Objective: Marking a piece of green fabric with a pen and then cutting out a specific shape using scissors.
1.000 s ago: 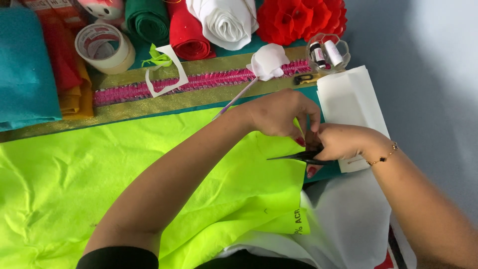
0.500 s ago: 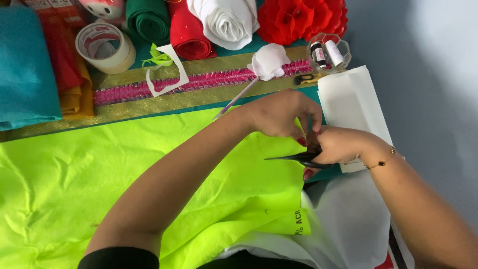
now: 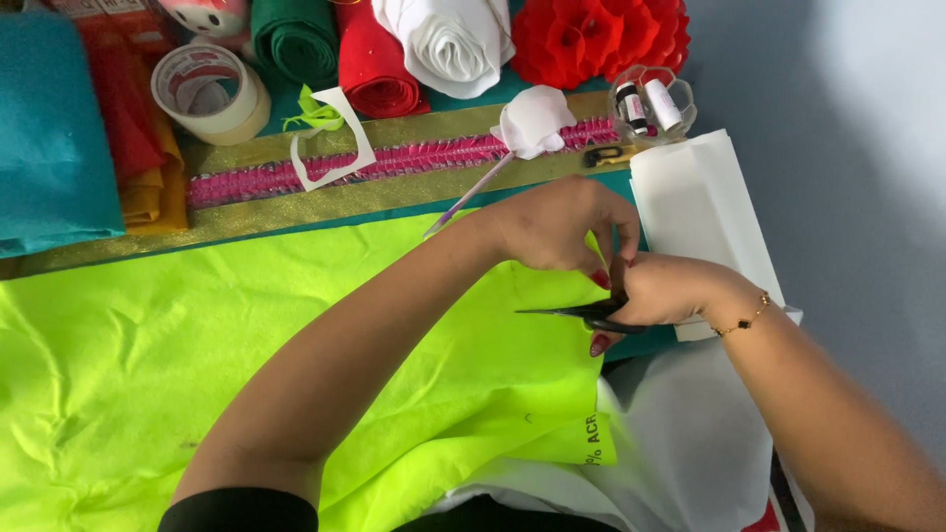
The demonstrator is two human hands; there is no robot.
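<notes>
A large sheet of neon yellow-green felt (image 3: 246, 355) covers the near part of the work surface. My left hand (image 3: 557, 222) reaches across it and pinches its right edge between the fingertips. Just to the right, my right hand (image 3: 665, 296) grips black scissors (image 3: 572, 313) whose blades point left over the felt's edge. The two hands touch at the fingertips. A thin bracelet sits on my right wrist.
Behind the felt runs a gold and pink trim band (image 3: 394, 167) with a white paper cut-out (image 3: 330, 153) and a white felt flower (image 3: 532, 120). Further back: tape roll (image 3: 207, 94), teal felt (image 3: 49, 138), green, red, white felt rolls, red flower (image 3: 591, 39), jar with thread (image 3: 650, 103), white paper (image 3: 700, 217).
The scissors' blades have come almost closed along the felt's edge. Both hands have stayed nearly in place.
</notes>
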